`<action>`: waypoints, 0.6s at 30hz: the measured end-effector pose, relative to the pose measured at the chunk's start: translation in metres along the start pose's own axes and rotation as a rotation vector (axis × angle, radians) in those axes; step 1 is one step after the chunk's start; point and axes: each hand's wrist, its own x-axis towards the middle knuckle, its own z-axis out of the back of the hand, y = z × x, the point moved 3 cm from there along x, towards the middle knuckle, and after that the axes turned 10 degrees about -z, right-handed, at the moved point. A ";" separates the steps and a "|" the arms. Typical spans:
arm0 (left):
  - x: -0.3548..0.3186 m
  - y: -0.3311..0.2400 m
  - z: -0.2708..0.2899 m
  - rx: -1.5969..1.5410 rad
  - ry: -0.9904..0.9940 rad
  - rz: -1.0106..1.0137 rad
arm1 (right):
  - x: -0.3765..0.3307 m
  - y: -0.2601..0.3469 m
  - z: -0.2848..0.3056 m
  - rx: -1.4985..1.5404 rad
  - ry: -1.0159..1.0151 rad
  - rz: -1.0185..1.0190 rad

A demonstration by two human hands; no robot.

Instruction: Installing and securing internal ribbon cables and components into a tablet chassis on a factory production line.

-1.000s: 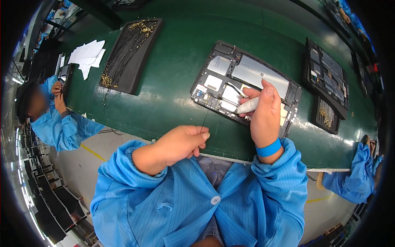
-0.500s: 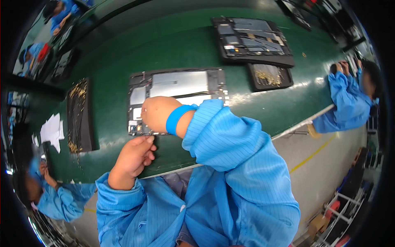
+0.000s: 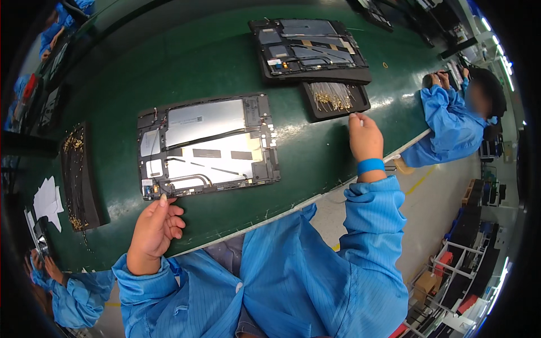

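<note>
A scuffed green bench [image 3: 304,163] with a pale front edge carries an opened tablet-like device [image 3: 205,121], its silver panels facing up. Beyond it to the right lie a black tray [image 3: 365,98] of gold-tipped cables [image 3: 332,94] and a thick black pad [image 3: 321,76] bearing a second opened device [image 3: 307,48]. A small yellowish ring [image 3: 385,65] sits farther right; at left, white papers [image 3: 47,200] rest beside a cable-strewn dark board [image 3: 93,191].

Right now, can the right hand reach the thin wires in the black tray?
Probably yes: the right hand is beside the black tray, and the near ends of the wires look uncovered. The black slab beyond may hide their far ends.
</note>
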 end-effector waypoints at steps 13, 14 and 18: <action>-0.005 0.006 -0.003 -0.004 -0.029 -0.027 | -0.010 0.003 -0.009 0.676 0.590 -0.450; -0.007 0.006 -0.004 0.083 -0.061 -0.049 | -0.017 0.005 -0.004 0.760 0.554 -0.467; -0.030 0.008 -0.028 0.643 0.068 -0.421 | -0.072 0.035 0.021 0.674 0.753 -0.209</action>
